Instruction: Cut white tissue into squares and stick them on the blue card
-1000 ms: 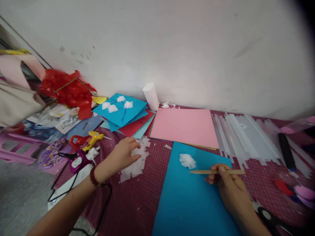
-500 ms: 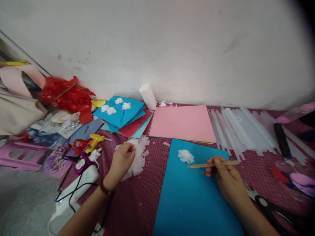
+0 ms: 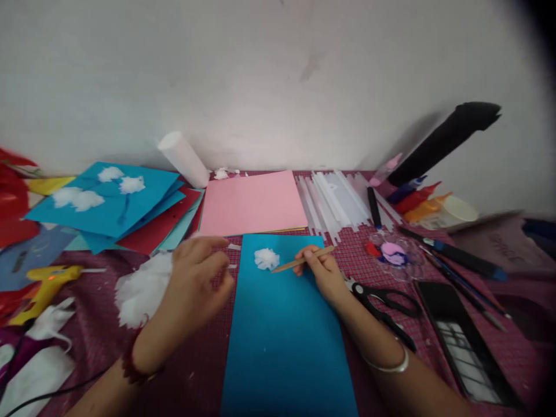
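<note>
My right hand (image 3: 319, 269) grips a pointed wooden stick (image 3: 284, 266) over a blue sheet of paper (image 3: 278, 336). The stick's tip is beside a ruffled white paper tuft (image 3: 266, 259) near the sheet's top left. To the left of the sheet, my left hand (image 3: 200, 278) is raised with its fingers curled into a pinch. It is slightly blurred, and what it holds, if anything, cannot be made out. Partly behind that wrist lies a pile of thin white paper pieces (image 3: 141, 289) on the checked cloth.
Pink paper (image 3: 254, 202) lies beyond the blue sheet, with translucent strips (image 3: 332, 200) to its right. Blue cards with white tufts (image 3: 108, 208) lie stacked at left, near a white roll (image 3: 185, 159) and yellow glue gun (image 3: 43, 289). Scissors (image 3: 386, 304) and a phone (image 3: 464, 341) lie at right.
The view has turned right, bringing the phone and brushes into sight. My left hand has lifted off the white paper pile and moved toward the blue sheet. My right hand still holds the stick.
</note>
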Demonstrator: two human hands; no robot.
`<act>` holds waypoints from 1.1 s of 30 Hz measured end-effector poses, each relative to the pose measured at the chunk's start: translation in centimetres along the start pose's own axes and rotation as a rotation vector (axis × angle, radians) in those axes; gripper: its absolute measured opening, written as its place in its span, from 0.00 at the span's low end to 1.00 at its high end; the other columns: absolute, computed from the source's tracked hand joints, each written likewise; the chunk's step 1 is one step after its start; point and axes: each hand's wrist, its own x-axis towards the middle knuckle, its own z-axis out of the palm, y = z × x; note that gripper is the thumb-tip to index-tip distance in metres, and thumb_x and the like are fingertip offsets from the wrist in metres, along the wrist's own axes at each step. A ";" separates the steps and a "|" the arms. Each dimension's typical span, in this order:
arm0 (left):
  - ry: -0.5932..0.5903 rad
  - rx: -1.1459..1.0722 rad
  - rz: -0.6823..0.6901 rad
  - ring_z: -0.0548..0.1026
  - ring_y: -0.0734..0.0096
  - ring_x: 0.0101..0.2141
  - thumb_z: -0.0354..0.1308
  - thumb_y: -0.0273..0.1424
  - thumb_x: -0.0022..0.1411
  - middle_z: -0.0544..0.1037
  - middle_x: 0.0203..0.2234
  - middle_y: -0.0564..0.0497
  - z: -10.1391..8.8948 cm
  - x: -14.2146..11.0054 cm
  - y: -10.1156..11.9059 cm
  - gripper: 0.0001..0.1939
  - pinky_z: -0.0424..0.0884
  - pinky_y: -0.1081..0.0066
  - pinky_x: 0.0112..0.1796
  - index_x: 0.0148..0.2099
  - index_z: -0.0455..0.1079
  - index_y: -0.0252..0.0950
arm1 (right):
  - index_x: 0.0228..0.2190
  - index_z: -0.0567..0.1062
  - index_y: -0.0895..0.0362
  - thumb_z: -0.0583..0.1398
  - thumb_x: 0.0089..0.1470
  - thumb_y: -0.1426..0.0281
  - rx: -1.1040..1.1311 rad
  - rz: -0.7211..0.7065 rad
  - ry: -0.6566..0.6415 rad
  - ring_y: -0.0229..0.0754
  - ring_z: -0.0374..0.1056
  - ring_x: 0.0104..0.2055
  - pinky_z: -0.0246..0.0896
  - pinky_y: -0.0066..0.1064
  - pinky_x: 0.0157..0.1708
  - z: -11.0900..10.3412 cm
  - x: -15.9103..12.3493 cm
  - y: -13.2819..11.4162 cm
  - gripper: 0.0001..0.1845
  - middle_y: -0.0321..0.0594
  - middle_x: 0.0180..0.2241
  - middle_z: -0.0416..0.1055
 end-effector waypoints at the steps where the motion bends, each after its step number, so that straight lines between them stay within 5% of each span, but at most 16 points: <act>1: -0.100 -0.062 0.018 0.72 0.61 0.38 0.53 0.23 0.52 0.75 0.35 0.48 0.8 0.6 0.7 0.05 0.66 0.61 0.40 0.29 0.65 0.39 | 0.29 0.73 0.57 0.56 0.57 0.54 -0.009 0.000 -0.010 0.39 0.70 0.23 0.66 0.31 0.27 0.0 -0.1 0.0 0.19 0.36 0.20 0.73; 6: -0.512 -0.154 -0.081 0.66 0.72 0.20 0.49 0.25 0.55 0.68 0.18 0.56 3.9 2.0 1.3 0.05 0.54 0.72 0.22 0.29 0.62 0.38 | 0.31 0.73 0.58 0.54 0.60 0.56 -0.057 -0.040 -0.047 0.39 0.69 0.25 0.66 0.31 0.27 0.3 -0.3 0.5 0.19 0.37 0.24 0.72; 14: -0.773 -0.327 0.033 0.73 0.71 0.28 0.50 0.24 0.56 0.77 0.27 0.52 5.4 2.3 -0.6 0.10 0.62 0.74 0.30 0.31 0.72 0.37 | 0.27 0.75 0.56 0.53 0.59 0.54 -0.169 -0.109 -0.008 0.38 0.69 0.25 0.66 0.32 0.30 0.6 0.0 0.4 0.22 0.40 0.29 0.74; 17: -0.754 -0.486 0.058 0.73 0.72 0.31 0.50 0.23 0.56 0.77 0.30 0.53 6.3 2.4 -1.0 0.11 0.64 0.75 0.33 0.33 0.74 0.37 | 0.27 0.75 0.56 0.53 0.60 0.55 -0.160 -0.109 -0.001 0.38 0.69 0.25 0.66 0.32 0.28 0.6 0.0 0.3 0.21 0.39 0.28 0.74; 25: -0.418 -0.552 -0.145 0.70 0.74 0.26 0.54 0.23 0.54 0.71 0.24 0.56 10.1 1.6 -1.3 0.04 0.64 0.75 0.29 0.34 0.68 0.36 | 0.32 0.73 0.55 0.53 0.61 0.60 0.038 -0.101 0.134 0.39 0.69 0.24 0.65 0.31 0.27 0.5 -0.8 0.4 0.15 0.35 0.22 0.73; 33: -0.362 -0.622 -0.214 0.70 0.75 0.26 0.55 0.24 0.54 0.72 0.24 0.56 10.5 1.6 -1.1 0.02 0.64 0.74 0.28 0.31 0.67 0.35 | 0.32 0.73 0.54 0.50 0.63 0.65 -0.252 -0.246 -0.056 0.39 0.70 0.27 0.65 0.31 0.28 1.3 -1.7 0.4 0.14 0.37 0.27 0.73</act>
